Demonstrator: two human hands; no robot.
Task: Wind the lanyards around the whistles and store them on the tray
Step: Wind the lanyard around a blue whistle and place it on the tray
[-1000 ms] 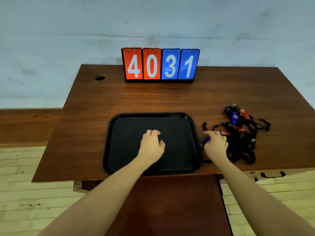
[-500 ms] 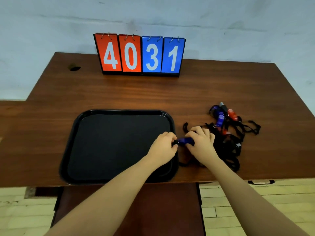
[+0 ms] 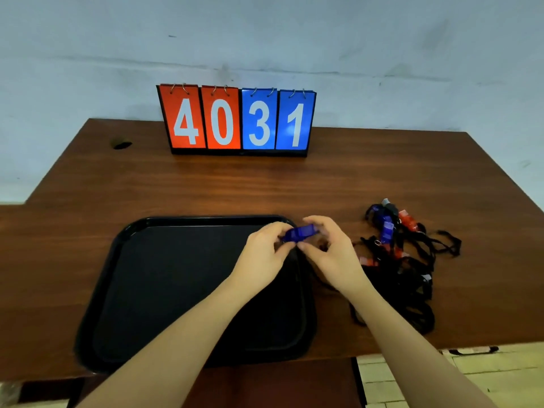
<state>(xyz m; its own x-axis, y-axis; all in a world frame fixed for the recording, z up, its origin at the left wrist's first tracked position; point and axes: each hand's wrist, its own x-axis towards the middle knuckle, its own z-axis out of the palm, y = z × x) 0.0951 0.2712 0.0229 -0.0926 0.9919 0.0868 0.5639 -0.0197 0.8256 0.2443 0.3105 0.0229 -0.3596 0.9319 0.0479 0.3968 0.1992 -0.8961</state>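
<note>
Tray [image 3: 126, 240] interior bare; whistle pile [image 3: 400, 260] crowds right side.

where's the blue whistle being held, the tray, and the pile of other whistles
blue whistle [image 3: 300, 232], head view, middle of its body between both hands
tray [image 3: 206, 221], head view, bare far rim
pile of whistles and lanyards [image 3: 412, 278], head view, tangled black lanyards

Brown wooden table [image 3: 323, 184] against scuffed pale blue wall [image 3: 294, 39]; light tiled floor [image 3: 485, 375] below

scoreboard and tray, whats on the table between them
Nothing: in the head view only bare brown table lies between the scoreboard and the black tray. The tangled whistle pile sits off to the right.
</note>
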